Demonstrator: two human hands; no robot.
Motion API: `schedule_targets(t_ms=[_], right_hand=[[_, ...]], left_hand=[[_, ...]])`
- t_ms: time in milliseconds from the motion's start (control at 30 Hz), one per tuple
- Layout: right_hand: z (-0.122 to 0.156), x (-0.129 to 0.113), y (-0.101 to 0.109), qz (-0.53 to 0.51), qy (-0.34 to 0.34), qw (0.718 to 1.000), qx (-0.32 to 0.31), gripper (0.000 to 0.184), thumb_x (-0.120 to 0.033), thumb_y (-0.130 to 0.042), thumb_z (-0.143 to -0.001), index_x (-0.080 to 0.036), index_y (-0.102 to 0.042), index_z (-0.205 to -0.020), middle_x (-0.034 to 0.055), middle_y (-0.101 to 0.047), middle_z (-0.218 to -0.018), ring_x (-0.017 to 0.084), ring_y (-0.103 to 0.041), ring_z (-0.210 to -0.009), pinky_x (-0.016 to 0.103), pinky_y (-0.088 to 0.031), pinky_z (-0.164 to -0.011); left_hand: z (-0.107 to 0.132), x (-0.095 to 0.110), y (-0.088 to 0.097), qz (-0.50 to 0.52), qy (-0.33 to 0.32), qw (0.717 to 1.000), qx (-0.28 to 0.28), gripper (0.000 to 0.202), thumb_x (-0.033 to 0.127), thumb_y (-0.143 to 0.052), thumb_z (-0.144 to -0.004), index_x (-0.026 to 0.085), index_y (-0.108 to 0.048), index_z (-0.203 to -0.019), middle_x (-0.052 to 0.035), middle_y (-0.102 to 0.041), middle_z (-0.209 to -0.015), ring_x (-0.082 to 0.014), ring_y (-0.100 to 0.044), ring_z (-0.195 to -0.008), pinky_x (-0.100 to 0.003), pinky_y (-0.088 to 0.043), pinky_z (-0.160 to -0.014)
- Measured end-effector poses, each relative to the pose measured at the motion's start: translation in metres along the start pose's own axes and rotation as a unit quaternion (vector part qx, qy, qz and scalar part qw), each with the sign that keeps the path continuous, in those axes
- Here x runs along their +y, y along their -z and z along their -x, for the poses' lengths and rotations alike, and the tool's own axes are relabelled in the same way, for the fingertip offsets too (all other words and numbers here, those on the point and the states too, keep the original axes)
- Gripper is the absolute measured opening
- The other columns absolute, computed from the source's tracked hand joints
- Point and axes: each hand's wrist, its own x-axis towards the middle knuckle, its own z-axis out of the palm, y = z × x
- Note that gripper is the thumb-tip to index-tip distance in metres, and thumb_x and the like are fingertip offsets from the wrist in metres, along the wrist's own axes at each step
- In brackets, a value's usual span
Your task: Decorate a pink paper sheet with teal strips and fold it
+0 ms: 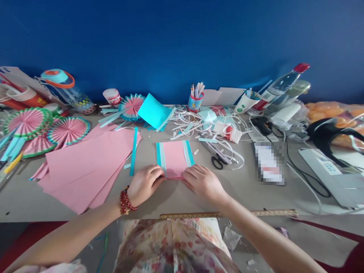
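Observation:
A pink sheet of paper (pixel 174 155) with blue and pale strips along both sides lies on the table in front of me. Its near edge is folded over. My left hand (pixel 145 185) pinches the left end of that fold, and a red bead bracelet circles the wrist. At the right end, my right hand (pixel 203 184) closes its fingers on the same edge. Left of the paper lies a narrow blue paper strip (pixel 133 151). Black-handled scissors (pixel 218 161) rest beyond my right hand.
Pink sheets (pixel 85 163) are stacked at the left, near folded paper rosettes (pixel 69 131). White paper strips (pixel 184 121) lie tangled by a pen cup (pixel 195 101) at the back. A bottle (pixel 280 89), phone (pixel 269 163) and cables occupy the right. A patterned stick (pixel 227 215) lies along the front edge.

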Motion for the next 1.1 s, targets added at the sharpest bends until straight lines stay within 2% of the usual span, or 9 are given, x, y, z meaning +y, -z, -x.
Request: schedule_targets(t_ms=[133,233,433,667,900,1100], right_hand=[[-0.016,-0.015,-0.004,0.021,-0.006,1.0,-0.021,0.016,-0.024,-0.05,-0.098,-0.019,-0.063,-0.089,0.0051,-0.064,-0.087,0.019,-0.054,-0.083,0.031,-0.037,-0.071],[-0.022,-0.018,-0.007,0.016,-0.011,0.999,-0.033,0.017,-0.024,-0.05,-0.098,-0.019,-0.063,-0.088,0.006,-0.063,-0.087,0.02,-0.054,-0.084,0.032,-0.037,-0.07],[-0.031,-0.01,-0.004,-0.037,-0.038,0.997,-0.05,0.025,-0.036,-0.046,-0.1,-0.018,-0.062,-0.092,0.0061,-0.064,-0.091,0.019,-0.056,-0.085,0.03,-0.037,-0.072],[-0.047,0.004,-0.002,-0.1,-0.035,0.987,-0.118,0.03,-0.043,-0.047,-0.099,-0.018,-0.063,-0.094,0.0042,-0.067,-0.09,0.016,-0.06,-0.082,0.027,-0.034,-0.067],[-0.056,0.011,-0.003,-0.106,-0.025,0.982,-0.152,0.025,-0.038,-0.047,-0.1,-0.021,-0.066,-0.098,0.0029,-0.069,-0.095,0.015,-0.063,-0.085,0.025,-0.033,-0.065],[-0.058,0.011,-0.003,-0.108,-0.052,0.979,-0.164,0.022,-0.037,-0.051,-0.098,-0.022,-0.066,-0.096,0.0018,-0.07,-0.092,0.015,-0.063,-0.081,0.024,-0.032,-0.062]], left_hand=[[-0.002,0.002,0.001,0.016,0.014,1.0,-0.016,0.014,0.024,-0.05,-0.097,0.018,-0.06,-0.089,-0.0019,-0.063,-0.088,-0.0143,-0.061,-0.081,-0.026,-0.047,-0.073],[-0.002,0.0,0.003,0.031,0.025,0.999,-0.025,0.015,0.023,-0.049,-0.098,0.019,-0.062,-0.092,-0.002,-0.064,-0.092,-0.0133,-0.063,-0.082,-0.025,-0.048,-0.075],[-0.005,-0.005,0.007,0.043,0.032,0.998,-0.019,0.015,0.019,-0.051,-0.095,0.02,-0.065,-0.092,-0.0026,-0.065,-0.09,-0.0151,-0.062,-0.088,-0.027,-0.048,-0.079],[-0.021,-0.011,0.016,0.062,0.076,0.991,-0.085,0.014,0.019,-0.053,-0.092,0.019,-0.064,-0.084,-0.0006,-0.066,-0.085,-0.0127,-0.061,-0.072,-0.023,-0.043,-0.063],[-0.032,-0.019,0.022,0.085,0.104,0.981,-0.139,0.013,0.023,-0.055,-0.089,0.019,-0.066,-0.082,-0.0001,-0.065,-0.084,-0.0128,-0.059,-0.072,-0.023,-0.04,-0.064],[-0.033,-0.02,0.022,0.097,0.087,0.98,-0.154,0.015,0.023,-0.053,-0.09,0.019,-0.065,-0.082,-0.0003,-0.067,-0.083,-0.0134,-0.059,-0.073,-0.024,-0.039,-0.064]])
